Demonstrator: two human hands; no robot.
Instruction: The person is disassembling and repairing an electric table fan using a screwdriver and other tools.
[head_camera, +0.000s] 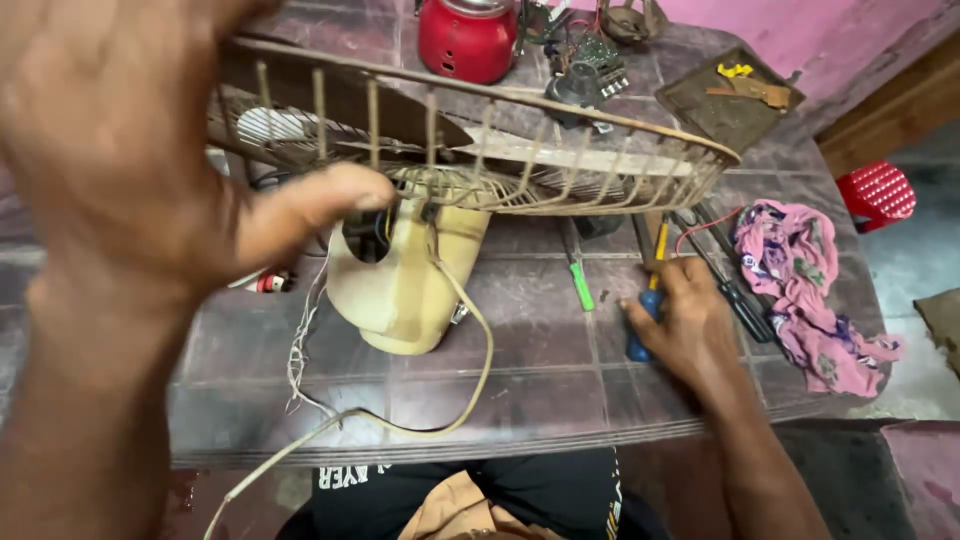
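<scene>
The left hand (120, 150) looms close to the camera, blurred and cut off by the frame's top and left edges; its fingers are spread in a released grip, the thumb tip touching the rusty wire guard (480, 130) of an old fan. Behind the guard, the blade is only partly visible. The fan's cream motor housing (405, 280) rests on the tiled surface (540, 370), its cord (440, 420) trailing off the near edge. The right hand (690, 325) is clenched around a blue-handled screwdriver (640, 335), whose tip cannot be made out. A pink cloth (800, 290) lies just beside it.
</scene>
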